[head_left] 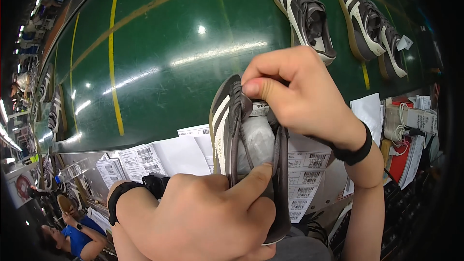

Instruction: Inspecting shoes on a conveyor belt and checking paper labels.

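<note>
A dark sneaker [222, 118] with pale side stripes is held in front of me at the edge of the green surface, its toe pointing away. My left hand [208, 208] wraps around its heel end, and the index fingertip touches the edge of the opening. With thumb and bent fingers, my right hand [302, 92] pinches the tongue [245, 106] near the laces. Crumpled whitish stuffing [257, 137] fills the opening, and a loose lace hangs across it. The left hand hides most of the heel.
Several similar sneakers [302, 14] stand on the green conveyor belt [164, 43], at the far right and far left. Label sheets [304, 179] lie along the near ledge. White cables [398, 128] and a red box are at the right. Another person [79, 237] sits at lower left.
</note>
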Demonstrator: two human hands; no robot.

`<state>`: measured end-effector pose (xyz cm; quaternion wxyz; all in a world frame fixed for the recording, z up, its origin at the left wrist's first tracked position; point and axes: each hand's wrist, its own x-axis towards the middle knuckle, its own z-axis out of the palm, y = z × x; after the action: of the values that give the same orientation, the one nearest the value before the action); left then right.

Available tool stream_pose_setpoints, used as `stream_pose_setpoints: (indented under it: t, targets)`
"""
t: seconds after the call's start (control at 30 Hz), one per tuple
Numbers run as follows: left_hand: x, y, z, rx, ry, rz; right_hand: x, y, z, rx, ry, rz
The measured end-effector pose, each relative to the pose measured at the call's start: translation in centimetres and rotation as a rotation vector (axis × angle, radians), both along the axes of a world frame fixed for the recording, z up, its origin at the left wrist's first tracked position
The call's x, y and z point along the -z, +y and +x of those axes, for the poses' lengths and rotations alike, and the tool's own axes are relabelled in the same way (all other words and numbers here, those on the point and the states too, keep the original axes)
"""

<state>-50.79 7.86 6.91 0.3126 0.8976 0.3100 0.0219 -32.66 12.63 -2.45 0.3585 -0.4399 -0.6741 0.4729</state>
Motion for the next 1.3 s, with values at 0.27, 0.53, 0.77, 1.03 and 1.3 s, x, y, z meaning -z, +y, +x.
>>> stream_pose_setpoints:
  t: [0.27,0.53,0.77,1.03,1.3]
  targets:
    - [1.8,-3.3,-3.1,-0.302,-0.105,0.219,-1.9,2.2,1.0,0.163,-0.278,0.816]
    - [6.7,-14.0,-16.3,-1.126,0.606,-0.073,-0.8,-10.3,-1.5,-0.234,-0.282,-0.123]
    - [11.7,-19.8,-19.1,-1.385,0.509,-0.004,2.7,-17.5,-8.6,-0.463,-0.055,-0.695]
    - [11.3,-20.3,-16.7,-1.232,-0.584,-0.429,3.9,-21.9,-13.8,-0.663,0.024,0.170]
    - [5.8,-21.7,-11.8,-1.119,-1.083,-0.500,-1.3,-19.3,-5.6,-0.164,0.366,-0.411]
